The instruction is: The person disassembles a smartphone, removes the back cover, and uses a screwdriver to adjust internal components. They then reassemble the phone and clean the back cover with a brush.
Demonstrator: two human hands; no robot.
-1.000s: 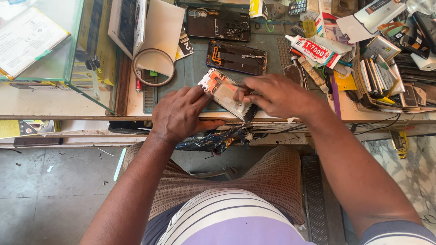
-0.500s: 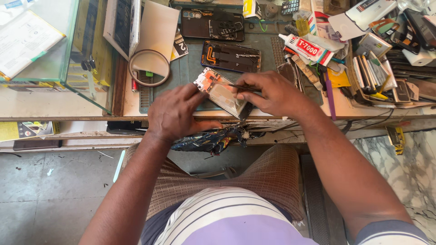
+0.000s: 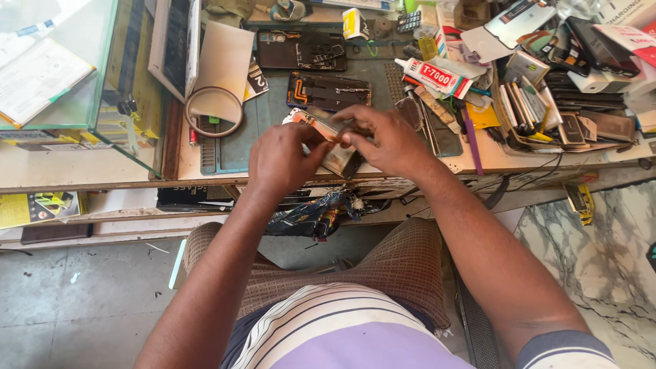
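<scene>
Right now both my hands sit just above frame centre, over the front edge of the workbench (image 3: 102, 171). Left hand (image 3: 280, 160) is curled, fingers closed on the left end of the opened phone (image 3: 339, 158) w/ its thumb pressed against it. Right hand (image 3: 386, 140) is closed over the phone's upper right side, fingertips pinched down on it; can't tell if there's a small tool in that pinch, too hidden. Phone is tilted, lower corner poking out dark below my right palm, pale edge showing at upper left btw the two hands.

Behind the hands, on the green mat (image 3: 232, 147), two more phone back shells lie inside-up: one (image 3: 328, 89) just above my knuckles, another (image 3: 301, 49) nearer the top of frame. Ring of tape (image 3: 214, 111) sits left of those, resting on a white sheet. White glue tube (image 3: 432, 75) w/ red cap end lies upper right of my right hand. Further right, a tray of stacked phones & parts (image 3: 540, 113). Glass case (image 3: 61, 68) fills upper left.
</scene>
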